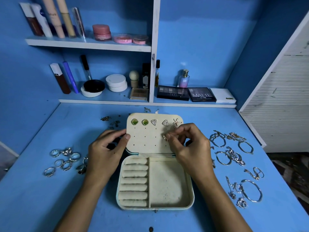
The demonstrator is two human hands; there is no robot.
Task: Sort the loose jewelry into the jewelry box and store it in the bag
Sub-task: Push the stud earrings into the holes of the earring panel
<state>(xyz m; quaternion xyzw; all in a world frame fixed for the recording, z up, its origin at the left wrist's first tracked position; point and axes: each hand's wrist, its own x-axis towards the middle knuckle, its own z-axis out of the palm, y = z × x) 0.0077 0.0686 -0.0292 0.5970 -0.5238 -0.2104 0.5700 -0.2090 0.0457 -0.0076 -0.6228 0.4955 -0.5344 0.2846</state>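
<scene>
jewelry box (pixel 167 185) open on desk (pixel 50 206) | left hand (pixel 107 148) grips lid's left edge | right hand (pixel 189 146) pinches earring (pixel 165 137) at lid panel, right of left hand

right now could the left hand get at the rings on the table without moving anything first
Probably yes. The rings lie loose on the table just outside the left hand, with nothing between them. But that hand is holding the edge of the jewelry box lid, so it would have to let go.

Blue desk (pixel 50 198), white-edged shelves (pixel 90 45)
</scene>
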